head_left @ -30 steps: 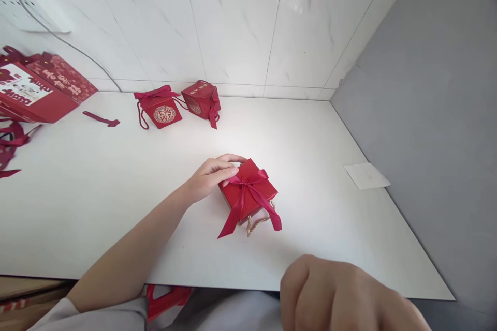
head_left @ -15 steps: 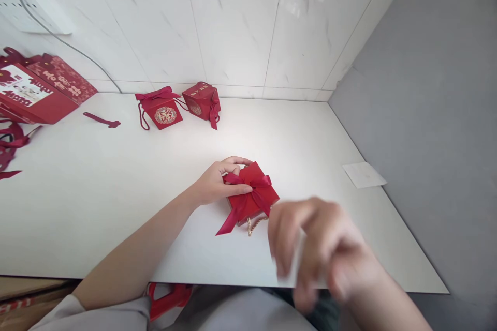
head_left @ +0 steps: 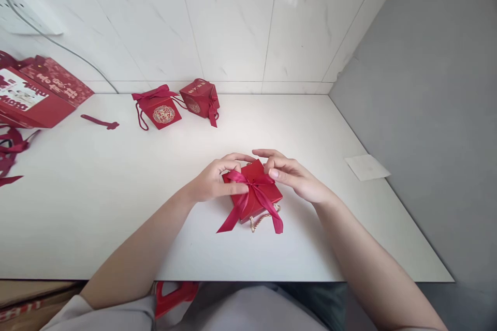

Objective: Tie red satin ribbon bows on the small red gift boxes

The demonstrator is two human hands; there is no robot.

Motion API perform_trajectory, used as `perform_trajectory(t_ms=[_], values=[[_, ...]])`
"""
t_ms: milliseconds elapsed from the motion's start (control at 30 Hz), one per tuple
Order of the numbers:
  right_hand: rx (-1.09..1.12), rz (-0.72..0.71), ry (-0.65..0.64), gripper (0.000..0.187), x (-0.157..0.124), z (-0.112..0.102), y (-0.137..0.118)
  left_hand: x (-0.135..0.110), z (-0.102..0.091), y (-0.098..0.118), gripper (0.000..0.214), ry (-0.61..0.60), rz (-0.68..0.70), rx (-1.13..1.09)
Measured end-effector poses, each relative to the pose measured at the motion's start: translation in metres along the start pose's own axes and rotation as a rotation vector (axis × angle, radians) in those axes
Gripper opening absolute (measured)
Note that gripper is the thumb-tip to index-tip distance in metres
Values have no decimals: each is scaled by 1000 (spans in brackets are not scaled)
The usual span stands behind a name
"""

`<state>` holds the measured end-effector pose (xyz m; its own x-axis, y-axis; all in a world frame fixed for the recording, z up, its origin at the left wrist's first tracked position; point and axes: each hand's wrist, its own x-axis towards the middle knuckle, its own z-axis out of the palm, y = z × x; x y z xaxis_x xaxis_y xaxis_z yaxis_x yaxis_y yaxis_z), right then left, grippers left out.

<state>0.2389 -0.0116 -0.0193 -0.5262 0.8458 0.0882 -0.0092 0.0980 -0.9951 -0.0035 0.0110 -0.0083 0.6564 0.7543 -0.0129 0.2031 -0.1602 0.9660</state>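
Note:
A small red gift box (head_left: 254,168) lies on the white table in front of me, tied on top with a dark red ribbon bow (head_left: 266,201). Its two tails hang toward my side, and a gold twisted cord handle (head_left: 261,221) shows at the near edge. My left hand (head_left: 221,178) grips the box's left side, its thumb across the bow near the knot and its bent index finger by the left loop. At the right loop, my right hand (head_left: 293,176) has thumb and bent index finger closed on the ribbon, other fingers reaching over the far corner.
Two red boxes with ribbons and cords, one a gold-printed box (head_left: 163,113) and the other a tilted box (head_left: 200,99), stand near the wall. At the left are a larger red box (head_left: 62,108), a red strip (head_left: 100,122) and loose ribbon (head_left: 13,147). White paper (head_left: 367,167) lies right.
My right hand has moved from the blurred near-right foreground up and left to the right side of the bow. My left hand has stayed on the box.

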Motion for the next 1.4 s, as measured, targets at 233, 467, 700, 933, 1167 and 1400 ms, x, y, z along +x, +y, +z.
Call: perform_trajectory(t_ms=[233,467,700,933,1167,1400], values=[[104,-49,-108,28,2,0,1,0,2,1,45,88,12,23],[141,6,31,38,4,8,9,-2,10,2,44,155,36,149],[134,22,98,37,6,13,10,-1,17,2,49,212,14,179],[164,33,225,38,7,14,15,1,17,0,41,164,-22,141],[90,31,141,38,5,12,7,0,16,5,19,125,66,178],[89,23,119,39,5,11,7,-2,24,8,6,157,-3,269]])
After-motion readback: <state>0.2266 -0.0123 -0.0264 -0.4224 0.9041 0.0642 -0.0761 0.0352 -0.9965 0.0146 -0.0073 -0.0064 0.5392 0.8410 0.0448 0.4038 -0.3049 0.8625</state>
